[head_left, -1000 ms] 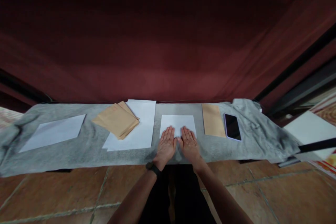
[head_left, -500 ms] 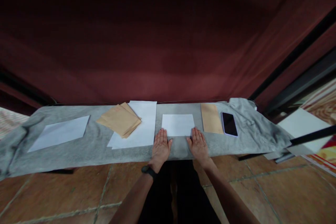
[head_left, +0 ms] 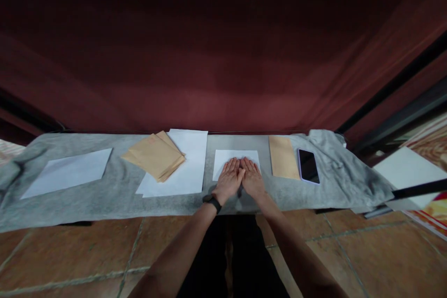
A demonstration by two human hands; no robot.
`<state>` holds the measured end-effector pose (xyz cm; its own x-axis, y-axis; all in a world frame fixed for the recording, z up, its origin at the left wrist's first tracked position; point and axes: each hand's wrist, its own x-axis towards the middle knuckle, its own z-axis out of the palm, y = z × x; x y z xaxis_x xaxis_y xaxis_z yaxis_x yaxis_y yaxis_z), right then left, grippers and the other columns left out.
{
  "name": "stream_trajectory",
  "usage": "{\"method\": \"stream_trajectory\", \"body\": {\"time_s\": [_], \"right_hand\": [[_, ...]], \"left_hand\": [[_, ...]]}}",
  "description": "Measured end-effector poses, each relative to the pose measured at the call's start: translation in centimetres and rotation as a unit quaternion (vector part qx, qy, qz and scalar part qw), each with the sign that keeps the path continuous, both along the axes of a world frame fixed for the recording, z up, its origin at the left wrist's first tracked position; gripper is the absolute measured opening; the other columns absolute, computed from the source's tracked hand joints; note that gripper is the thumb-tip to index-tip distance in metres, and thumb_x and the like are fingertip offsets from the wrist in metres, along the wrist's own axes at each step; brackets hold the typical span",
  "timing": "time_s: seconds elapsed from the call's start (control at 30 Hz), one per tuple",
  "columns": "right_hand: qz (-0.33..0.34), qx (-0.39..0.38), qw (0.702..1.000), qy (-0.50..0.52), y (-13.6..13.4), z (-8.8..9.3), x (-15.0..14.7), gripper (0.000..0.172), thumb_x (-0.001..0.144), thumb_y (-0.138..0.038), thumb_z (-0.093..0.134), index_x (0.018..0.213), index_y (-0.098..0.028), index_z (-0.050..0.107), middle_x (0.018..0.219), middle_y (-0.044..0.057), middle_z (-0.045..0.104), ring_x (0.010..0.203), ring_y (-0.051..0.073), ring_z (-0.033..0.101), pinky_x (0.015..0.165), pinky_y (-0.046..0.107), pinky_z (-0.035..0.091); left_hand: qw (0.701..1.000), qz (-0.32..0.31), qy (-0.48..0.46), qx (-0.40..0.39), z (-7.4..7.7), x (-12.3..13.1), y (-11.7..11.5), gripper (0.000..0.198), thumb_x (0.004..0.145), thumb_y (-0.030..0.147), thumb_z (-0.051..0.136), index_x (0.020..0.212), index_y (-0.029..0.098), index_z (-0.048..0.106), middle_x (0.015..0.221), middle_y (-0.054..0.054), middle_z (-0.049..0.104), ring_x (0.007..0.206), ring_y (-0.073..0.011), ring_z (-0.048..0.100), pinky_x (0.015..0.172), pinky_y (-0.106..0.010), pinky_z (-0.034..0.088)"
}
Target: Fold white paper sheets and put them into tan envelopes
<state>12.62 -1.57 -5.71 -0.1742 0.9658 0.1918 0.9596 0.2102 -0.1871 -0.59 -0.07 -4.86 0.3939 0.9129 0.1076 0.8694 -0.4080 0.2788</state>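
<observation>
A small folded white sheet (head_left: 237, 156) lies on the grey cloth (head_left: 104, 195) in front of me. My left hand (head_left: 229, 178) and my right hand (head_left: 252, 177) both lie flat on it, side by side and touching, fingers stretched out and pointing away from me. A black watch sits on my left wrist. To the right of the sheet lies a single brown envelope (head_left: 283, 157), and beside that a phone (head_left: 308, 166) with a dark screen.
A fanned stack of brown envelopes (head_left: 153, 156) rests on large white sheets (head_left: 188, 167) to the left. Another white sheet (head_left: 68, 172) lies far left. A dark red curtain hangs behind. Tiled floor is below the cloth's near edge. White boards lean at the far right.
Half a second ago my hands were apart at the sheet's two near corners. They have moved forward and together and now lie on the middle of the sheet.
</observation>
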Motion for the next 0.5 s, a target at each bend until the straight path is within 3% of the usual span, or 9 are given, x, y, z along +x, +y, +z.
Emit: {"method": "stream_trajectory", "body": {"time_s": [0.23, 0.5], "right_hand": [[0.023, -0.005, 1.0, -0.018, 3.3, -0.7, -0.1, 0.052, 0.104, -0.026, 0.037, 0.155, -0.015, 0.043, 0.162, 0.013, 0.04, 0.149, 0.028, 0.04, 0.122, 0.049, 0.028], [-0.009, 0.027, 1.0, -0.002, 5.6, -1.5, -0.2, 0.053, 0.106, -0.032, 0.035, 0.153, -0.012, 0.046, 0.16, 0.016, 0.042, 0.147, 0.031, 0.041, 0.121, 0.051, 0.028]], "left_hand": [[1.0, 0.0, 0.021, -0.006, -0.5, -0.6, 3.9, 0.07, 0.106, 0.053, 0.02, 0.155, 0.007, 0.04, 0.164, -0.014, 0.035, 0.155, -0.0237, 0.027, 0.128, -0.043, 0.021], [0.999, 0.039, 0.02, 0.023, -1.4, -0.2, 5.7, 0.07, 0.105, 0.055, 0.024, 0.158, 0.011, 0.035, 0.164, -0.014, 0.036, 0.156, -0.0245, 0.024, 0.128, -0.047, 0.017]]}}
